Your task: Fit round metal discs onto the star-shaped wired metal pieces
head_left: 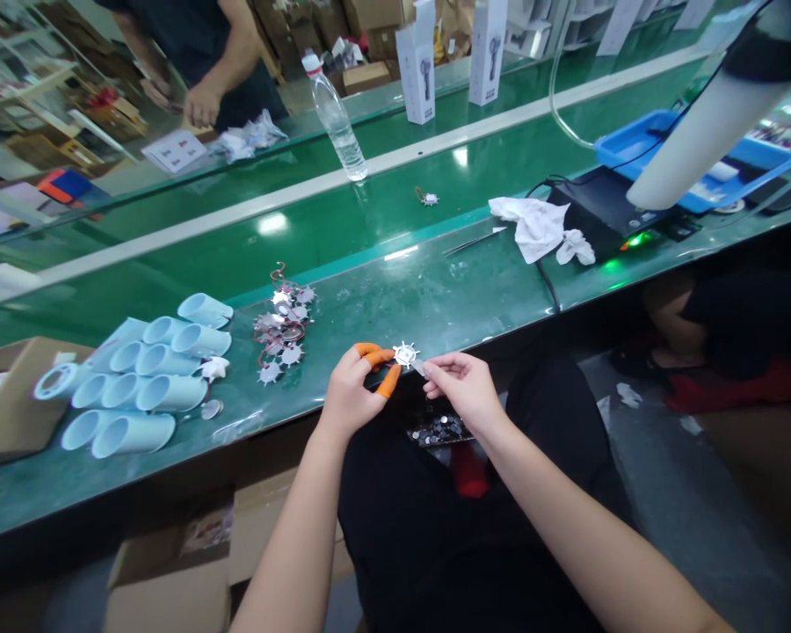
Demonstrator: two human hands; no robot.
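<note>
"How are the fingers?"

"The left hand (352, 387) is clamped on a spiked disc (405, 354); the right hand (465, 387) pinches something thin (419, 366), perhaps a tab."

"Risk?"

"It's at the bench's (488, 286) near edge: a slack left grip could drop it."

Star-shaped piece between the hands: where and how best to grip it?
Probably pinch the star-shaped piece at its left edge, from the left, as the left hand does: it looks flat, pronged around its rim, and the right hand crowds its right.
</note>
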